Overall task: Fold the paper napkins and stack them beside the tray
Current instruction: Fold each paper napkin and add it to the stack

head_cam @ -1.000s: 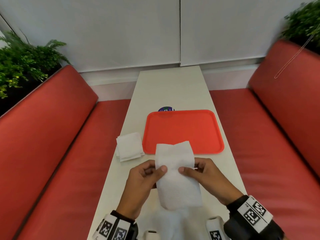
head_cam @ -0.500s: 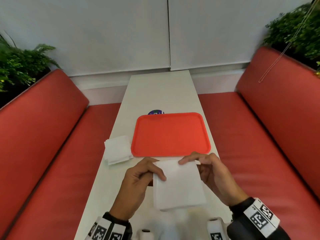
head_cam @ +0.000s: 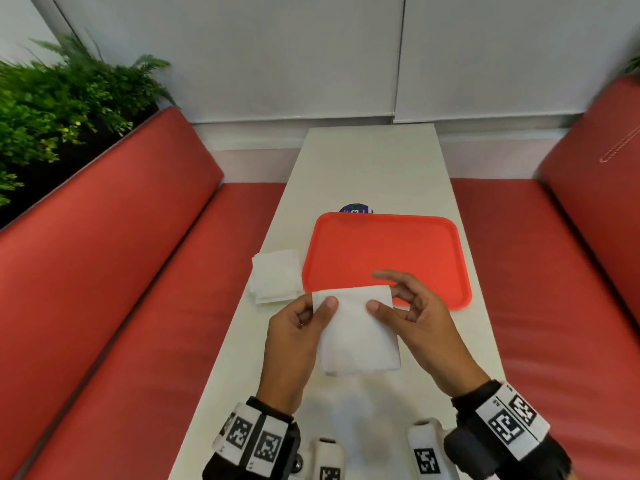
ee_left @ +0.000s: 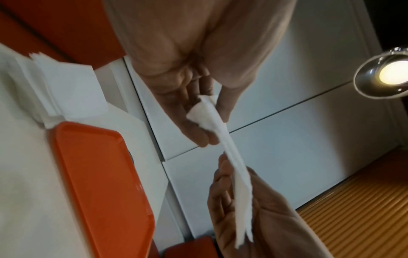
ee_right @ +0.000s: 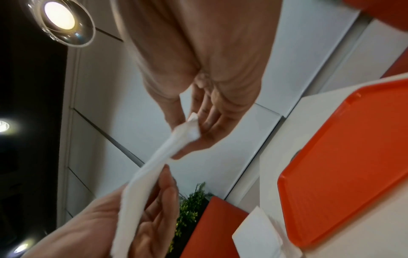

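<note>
A white paper napkin (head_cam: 356, 334), folded over, hangs in the air above the near part of the table. My left hand (head_cam: 298, 327) pinches its top left corner between thumb and fingers. My right hand (head_cam: 412, 317) pinches the top right corner. The wrist views show the napkin (ee_left: 229, 148) (ee_right: 154, 167) edge-on, pinched by the left hand (ee_left: 205, 120) and the right hand (ee_right: 194, 132). A red tray (head_cam: 384, 258) lies just beyond the hands. A stack of folded white napkins (head_cam: 275, 275) rests on the table against the tray's left side.
The narrow white table (head_cam: 367, 168) runs away from me between two red benches (head_cam: 114, 265) (head_cam: 540, 258). A dark round sticker (head_cam: 355, 209) peeks out behind the tray. Green plants (head_cam: 59, 105) stand behind the left bench.
The napkin's upper half has been folded down toward me, so it is now shorter. Both hands have shifted from its middle to its top corners. The camera has turned leftward.
</note>
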